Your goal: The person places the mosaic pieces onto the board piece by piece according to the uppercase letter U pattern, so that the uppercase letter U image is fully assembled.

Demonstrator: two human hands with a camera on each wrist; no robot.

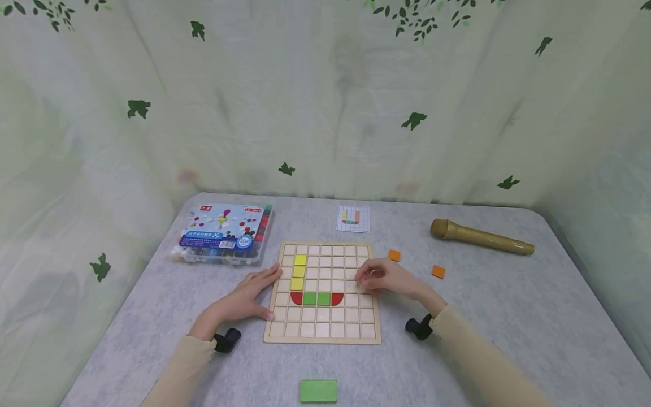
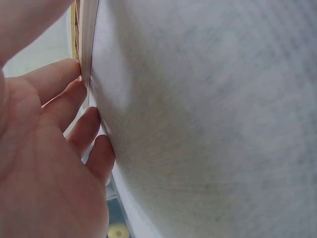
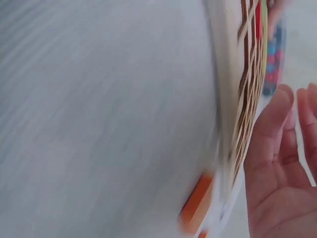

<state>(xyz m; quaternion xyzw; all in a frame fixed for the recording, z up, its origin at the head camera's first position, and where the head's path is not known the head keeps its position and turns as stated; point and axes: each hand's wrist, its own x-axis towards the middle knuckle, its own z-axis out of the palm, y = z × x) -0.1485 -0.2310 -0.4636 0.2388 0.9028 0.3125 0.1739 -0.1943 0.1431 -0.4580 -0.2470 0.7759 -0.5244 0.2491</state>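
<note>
A wooden grid board (image 1: 322, 333) lies on the table, holding three yellow square tiles (image 1: 299, 272) in a column. Below them runs a row of two green square tiles (image 1: 316, 298) between two red rounded tiles (image 1: 337, 298). My left hand (image 1: 243, 298) rests along the board's left edge, fingers extended; its fingertips (image 2: 79, 89) touch the wooden rim in the left wrist view. Over the board's right side is my right hand (image 1: 385, 278), fingers bent and thumb close to them; I cannot tell whether it holds anything. Two orange square tiles (image 1: 394, 255) lie right of the board.
Behind the board lies a small pattern card (image 1: 353, 219). A clear plastic box with a printed label (image 1: 224, 229) sits at the back left, a gold-coloured microphone (image 1: 480, 237) at the back right. A green block (image 1: 318, 391) lies at the front.
</note>
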